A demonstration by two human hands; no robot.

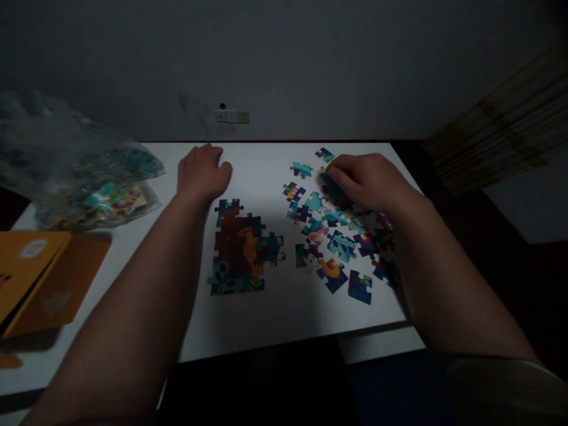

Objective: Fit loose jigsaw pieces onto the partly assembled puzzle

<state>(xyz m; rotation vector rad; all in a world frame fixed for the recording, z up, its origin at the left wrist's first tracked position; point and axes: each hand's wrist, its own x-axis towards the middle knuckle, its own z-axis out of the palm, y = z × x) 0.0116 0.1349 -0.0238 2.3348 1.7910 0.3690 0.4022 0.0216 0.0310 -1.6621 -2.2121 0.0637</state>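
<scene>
My left hand rests on the white table beyond the joined puzzle section, its thumb apart from the fingers and nothing in it. That section is mostly brown and teal, with an orange figure in the middle and an uneven right edge. Over the far part of a heap of loose puzzle pieces, my right hand has thumb and forefinger pinched together at a small puzzle piece, partly hidden by the fingers. Some pieces beneath this hand and forearm are hidden or in shadow.
Clear plastic bags with more colourful pieces lie at the left, blurred in part. Nearer stands an orange box. The table's white top ends at a front edge below. Behind it is a wall with sockets.
</scene>
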